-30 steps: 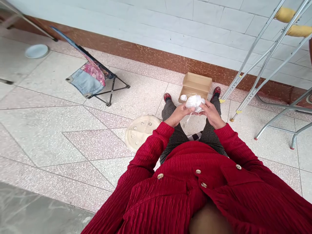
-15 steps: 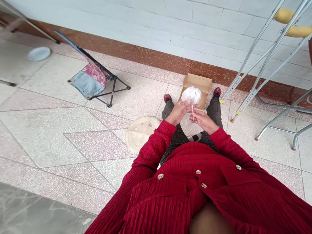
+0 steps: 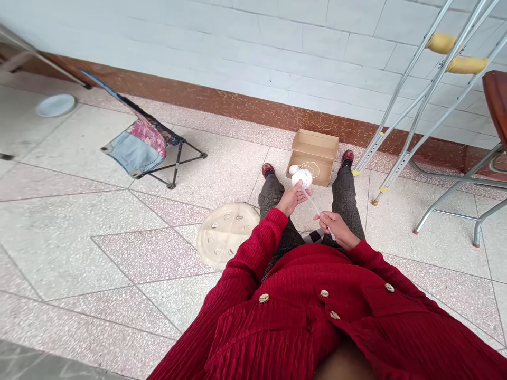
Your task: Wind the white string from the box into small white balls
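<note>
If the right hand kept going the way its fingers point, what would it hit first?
The right hand would probably meet the left hand holding the white ball of string, along the strand; depth is unclear.

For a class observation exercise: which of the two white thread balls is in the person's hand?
The larger white ball, on the left hand; the smaller one sits in the cardboard box.
</note>
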`<state>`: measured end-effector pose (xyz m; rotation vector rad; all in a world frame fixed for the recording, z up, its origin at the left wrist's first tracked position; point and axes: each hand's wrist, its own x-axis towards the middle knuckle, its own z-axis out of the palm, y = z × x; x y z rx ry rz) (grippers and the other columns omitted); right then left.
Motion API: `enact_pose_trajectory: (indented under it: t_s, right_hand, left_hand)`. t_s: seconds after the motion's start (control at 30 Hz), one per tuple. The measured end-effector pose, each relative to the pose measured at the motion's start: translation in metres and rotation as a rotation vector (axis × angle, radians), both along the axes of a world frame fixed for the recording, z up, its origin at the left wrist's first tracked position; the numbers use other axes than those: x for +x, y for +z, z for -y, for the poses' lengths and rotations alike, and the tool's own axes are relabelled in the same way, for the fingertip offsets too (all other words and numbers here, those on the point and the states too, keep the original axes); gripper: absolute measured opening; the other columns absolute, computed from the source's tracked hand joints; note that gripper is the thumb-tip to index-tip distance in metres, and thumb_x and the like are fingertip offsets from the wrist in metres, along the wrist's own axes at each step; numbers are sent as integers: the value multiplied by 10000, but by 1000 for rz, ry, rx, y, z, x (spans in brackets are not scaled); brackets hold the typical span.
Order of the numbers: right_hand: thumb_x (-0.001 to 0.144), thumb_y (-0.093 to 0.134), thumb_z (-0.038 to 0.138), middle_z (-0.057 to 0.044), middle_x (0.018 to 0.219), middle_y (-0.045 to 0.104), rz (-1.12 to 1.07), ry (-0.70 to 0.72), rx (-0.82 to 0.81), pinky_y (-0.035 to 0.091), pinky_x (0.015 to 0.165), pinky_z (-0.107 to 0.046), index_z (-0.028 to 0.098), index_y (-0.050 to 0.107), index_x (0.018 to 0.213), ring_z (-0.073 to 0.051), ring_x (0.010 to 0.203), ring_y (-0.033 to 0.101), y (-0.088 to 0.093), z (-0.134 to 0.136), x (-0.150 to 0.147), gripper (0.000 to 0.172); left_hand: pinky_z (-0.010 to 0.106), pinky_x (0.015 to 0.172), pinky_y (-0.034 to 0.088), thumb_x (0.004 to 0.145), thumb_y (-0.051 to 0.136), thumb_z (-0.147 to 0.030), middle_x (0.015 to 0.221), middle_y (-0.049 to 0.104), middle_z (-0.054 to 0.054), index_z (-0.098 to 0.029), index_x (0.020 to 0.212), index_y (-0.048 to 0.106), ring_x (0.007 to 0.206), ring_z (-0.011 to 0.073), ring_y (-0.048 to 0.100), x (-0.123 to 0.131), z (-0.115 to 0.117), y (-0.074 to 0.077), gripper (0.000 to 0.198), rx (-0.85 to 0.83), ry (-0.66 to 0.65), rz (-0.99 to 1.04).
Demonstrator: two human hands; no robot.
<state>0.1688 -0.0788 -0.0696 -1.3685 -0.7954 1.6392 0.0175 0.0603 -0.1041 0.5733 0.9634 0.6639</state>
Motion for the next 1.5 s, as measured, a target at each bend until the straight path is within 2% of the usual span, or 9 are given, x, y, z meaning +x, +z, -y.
enact_pose_trajectory:
  t_s: [0.3, 0.57, 0.67, 0.83, 0.93, 1.03, 1.13, 1.33, 1.5]
  right_hand:
    - [699, 703, 617, 108, 474, 301, -7, -159, -29, 145, 422, -220, 165, 590, 750, -42, 406, 225, -6, -16, 19, 468]
    - [711, 697, 583, 98, 476, 331, 26, -258, 48, 150, 432, -217, 161, 596, 752, -42, 410, 246, -5, -74, 22, 436]
    - [685, 697, 591, 102, 466, 323, 40, -275, 31, 155, 430, -217, 162, 591, 734, -42, 410, 241, -10, -83, 23, 444]
    - [680, 699, 587, 91, 465, 343, 43, -233, -8, 151, 424, -222, 165, 600, 721, -48, 409, 250, -19, -70, 27, 435]
    - [690, 699, 597, 86, 469, 349, 35, -226, -12, 159, 425, -223, 168, 604, 725, -52, 414, 255, -18, -59, 31, 441]
    - [716, 691, 598, 82, 475, 352, 9, -167, 17, 170, 428, -227, 169, 617, 737, -57, 421, 253, -9, -52, 34, 436]
    - [752, 676, 588, 72, 474, 377, -17, -79, 69, 188, 427, -237, 171, 623, 741, -63, 420, 274, 7, -48, 39, 421]
    - [785, 689, 553, 58, 510, 435, -105, 96, 68, 205, 449, -237, 150, 677, 815, -63, 443, 323, 39, -43, 60, 404]
    - [781, 724, 511, -9, 647, 607, -120, 206, 121, 339, 541, -248, 145, 747, 897, -93, 561, 495, 61, -59, 72, 385]
  left_hand:
    - [320, 910, 535, 805, 643, -673, 968, 746, 152, -135, 1088, 593, 927, 222, 726, 40, -51, -25, 610, -101, -10, -98]
    - [338, 860, 548, 840, 534, -729, 943, 732, 156, -153, 1049, 545, 911, 230, 719, 75, -107, -18, 612, -94, -54, -118]
    - [337, 855, 545, 875, 557, -643, 917, 722, 136, -164, 985, 569, 911, 222, 711, 77, -97, -23, 491, 6, -114, -262]
    - [413, 1016, 474, 803, 700, -337, 924, 707, 92, -178, 848, 642, 1054, 254, 650, 60, -37, -31, 175, 170, -150, -419]
    - [427, 1155, 346, 759, 712, -229, 1107, 690, 69, -228, 986, 678, 1214, 260, 565, 48, -4, -16, 229, 308, -152, -443]
    - [439, 1201, 272, 779, 696, -245, 1337, 600, 76, -268, 1167, 658, 1347, 279, 459, 43, 15, 13, 390, 745, -258, -413]
    - [440, 1183, 282, 838, 642, -272, 1296, 631, 86, -267, 1118, 691, 1304, 284, 497, 45, 24, 38, 284, 981, -438, -381]
    - [425, 1160, 288, 903, 545, -289, 929, 713, 46, -258, 806, 717, 1030, 246, 634, 46, 29, 53, 200, 1000, -450, -461]
    - [409, 1167, 282, 857, 622, -310, 854, 711, 36, -259, 792, 728, 960, 243, 627, 44, 17, 80, 134, 930, -339, -458]
